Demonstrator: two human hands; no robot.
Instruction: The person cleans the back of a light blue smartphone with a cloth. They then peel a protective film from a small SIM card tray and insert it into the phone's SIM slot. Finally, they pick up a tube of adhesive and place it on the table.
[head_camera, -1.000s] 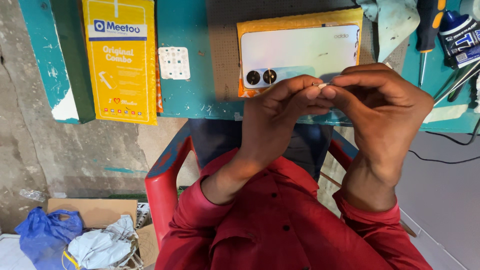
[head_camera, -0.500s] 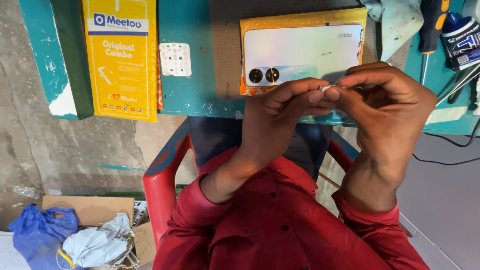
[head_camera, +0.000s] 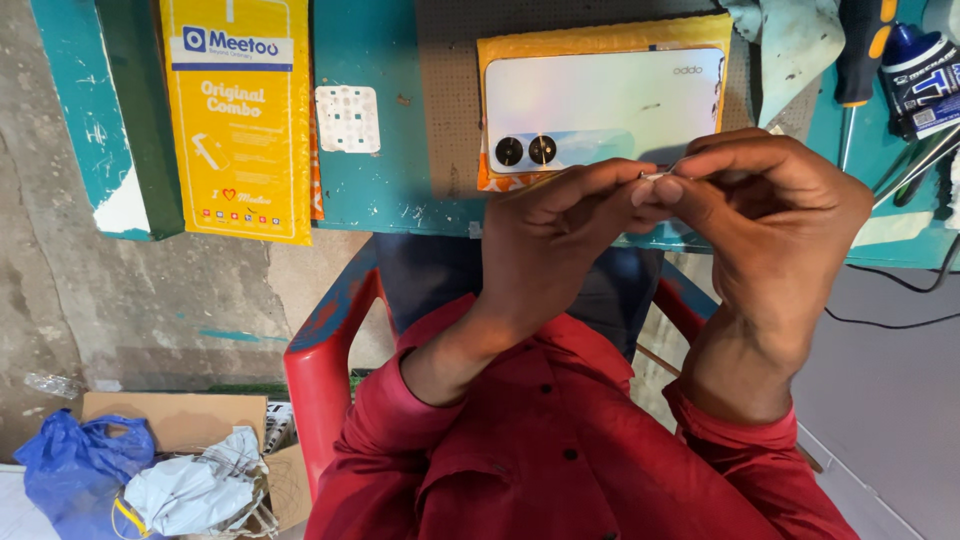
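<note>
My left hand (head_camera: 560, 240) and my right hand (head_camera: 770, 220) meet fingertip to fingertip just in front of the table edge. Between them they pinch a tiny pale thin piece (head_camera: 655, 176); it is too small to tell what it is. Just beyond the fingers a white iridescent phone (head_camera: 600, 105) lies back up, its two round lenses toward the left. It rests on a yellow padded envelope (head_camera: 600, 35) on the teal table (head_camera: 380, 190). My right hand's fingers cover the phone's near right corner.
A yellow packet (head_camera: 240, 120) and a small white square pad (head_camera: 347, 118) lie to the left on the table. A cloth (head_camera: 790, 45), a screwdriver (head_camera: 858, 60) and a dark bottle (head_camera: 925, 75) sit at the right. I sit on a red chair (head_camera: 320, 380); a cardboard box (head_camera: 170, 420) with bags is on the floor.
Both hands have stayed together on the small piece, with the fingertips shifting slightly. The phone has not moved.
</note>
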